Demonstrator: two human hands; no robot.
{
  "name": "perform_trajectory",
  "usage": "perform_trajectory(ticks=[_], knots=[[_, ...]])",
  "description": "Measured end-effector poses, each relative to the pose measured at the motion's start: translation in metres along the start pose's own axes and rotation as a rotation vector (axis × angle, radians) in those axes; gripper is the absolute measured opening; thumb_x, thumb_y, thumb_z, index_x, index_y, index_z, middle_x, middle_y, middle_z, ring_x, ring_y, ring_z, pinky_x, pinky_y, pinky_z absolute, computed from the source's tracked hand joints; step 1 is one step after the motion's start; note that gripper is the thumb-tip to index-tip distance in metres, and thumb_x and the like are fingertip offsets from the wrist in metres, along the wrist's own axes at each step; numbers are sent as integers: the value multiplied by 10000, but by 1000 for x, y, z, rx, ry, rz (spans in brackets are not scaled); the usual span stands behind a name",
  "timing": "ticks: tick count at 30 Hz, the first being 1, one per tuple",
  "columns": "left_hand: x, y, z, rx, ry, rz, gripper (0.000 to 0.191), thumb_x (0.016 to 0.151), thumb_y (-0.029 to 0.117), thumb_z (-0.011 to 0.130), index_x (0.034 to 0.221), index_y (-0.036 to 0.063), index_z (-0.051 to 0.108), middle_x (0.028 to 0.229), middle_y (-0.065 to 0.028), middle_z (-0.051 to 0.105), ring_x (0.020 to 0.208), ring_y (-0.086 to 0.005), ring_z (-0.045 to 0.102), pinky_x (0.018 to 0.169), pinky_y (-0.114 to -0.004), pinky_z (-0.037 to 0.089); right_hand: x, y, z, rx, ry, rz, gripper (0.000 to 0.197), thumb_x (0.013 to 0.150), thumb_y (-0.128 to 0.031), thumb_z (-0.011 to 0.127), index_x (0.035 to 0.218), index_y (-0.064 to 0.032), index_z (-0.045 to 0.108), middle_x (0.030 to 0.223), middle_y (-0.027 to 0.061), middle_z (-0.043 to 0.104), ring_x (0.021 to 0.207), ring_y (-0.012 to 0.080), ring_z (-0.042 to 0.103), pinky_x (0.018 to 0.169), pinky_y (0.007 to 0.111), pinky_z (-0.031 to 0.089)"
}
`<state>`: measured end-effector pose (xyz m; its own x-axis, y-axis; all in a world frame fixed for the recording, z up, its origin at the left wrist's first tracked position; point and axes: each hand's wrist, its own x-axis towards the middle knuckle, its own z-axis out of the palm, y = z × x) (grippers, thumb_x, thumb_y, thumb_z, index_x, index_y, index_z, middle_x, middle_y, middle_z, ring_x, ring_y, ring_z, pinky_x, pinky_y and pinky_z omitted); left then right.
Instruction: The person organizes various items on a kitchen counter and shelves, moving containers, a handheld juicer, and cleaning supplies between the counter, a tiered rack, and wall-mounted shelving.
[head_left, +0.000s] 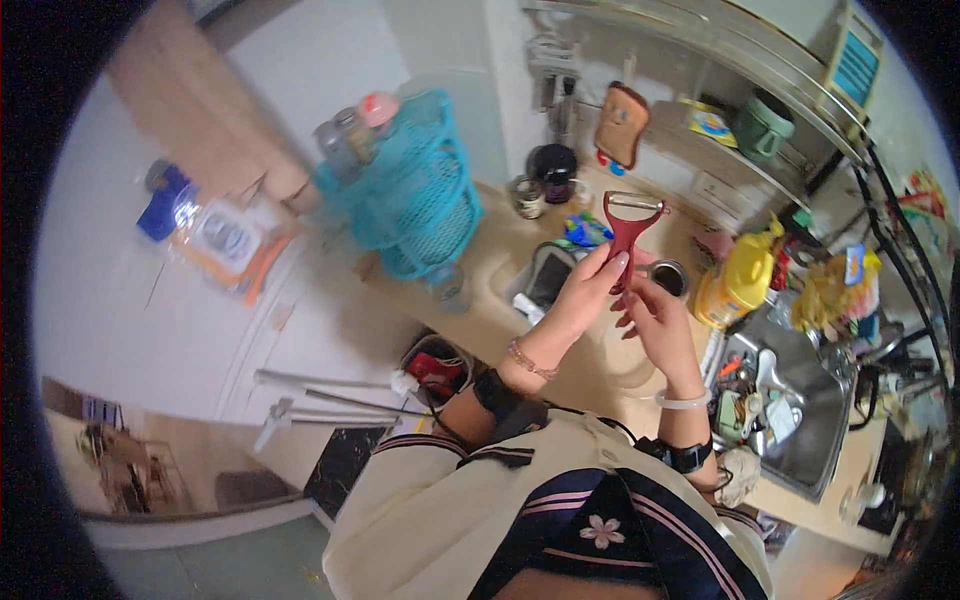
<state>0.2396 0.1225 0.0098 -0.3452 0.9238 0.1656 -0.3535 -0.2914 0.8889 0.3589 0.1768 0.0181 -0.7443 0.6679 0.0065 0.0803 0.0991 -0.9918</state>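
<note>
A Y-shaped vegetable peeler (631, 229) with a dark red handle and a metal blade is held up over the counter, blade end away from me. My left hand (589, 289) grips its handle, the thumb lying along it. My right hand (660, 319) is close by at the handle's lower end, fingers curled; whether they pinch the handle or only rest near it is not clear. Beyond the hands, a blue-and-green packet (587, 229) and an open round container with dark contents (669, 277) sit on the wooden counter (495, 262).
A turquoise plastic basket (431, 195) stands at the left. On the right, a yellow bottle (735, 277) is beside a steel sink (814, 442) holding several utensils. A bin (439, 367) is below the counter's left edge. A shelf (757, 169) carries a green mug (763, 124).
</note>
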Motion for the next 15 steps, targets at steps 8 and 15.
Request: perform_trajectory(ticks=[8, 15], knots=[[-29, 19, -28, 144, 342, 87, 271, 883, 190, 412, 1103, 46, 479, 971, -17, 531, 807, -78, 474, 769, -253, 427, 2, -2, -2, -67, -14, -39, 250, 784, -141, 558, 1016, -50, 538, 746, 25, 547, 635, 88, 517, 519, 213, 439], [-36, 26, -34, 509, 283, 52, 269, 858, 115, 444, 1109, 21, 465, 724, -9, 519, 603, -59, 470, 536, -191, 406, 3, -2, 13, -148, -165, -96, 267, 787, -142, 566, 1038, -59, 530, 755, 11, 532, 653, 85, 528, 543, 204, 443]])
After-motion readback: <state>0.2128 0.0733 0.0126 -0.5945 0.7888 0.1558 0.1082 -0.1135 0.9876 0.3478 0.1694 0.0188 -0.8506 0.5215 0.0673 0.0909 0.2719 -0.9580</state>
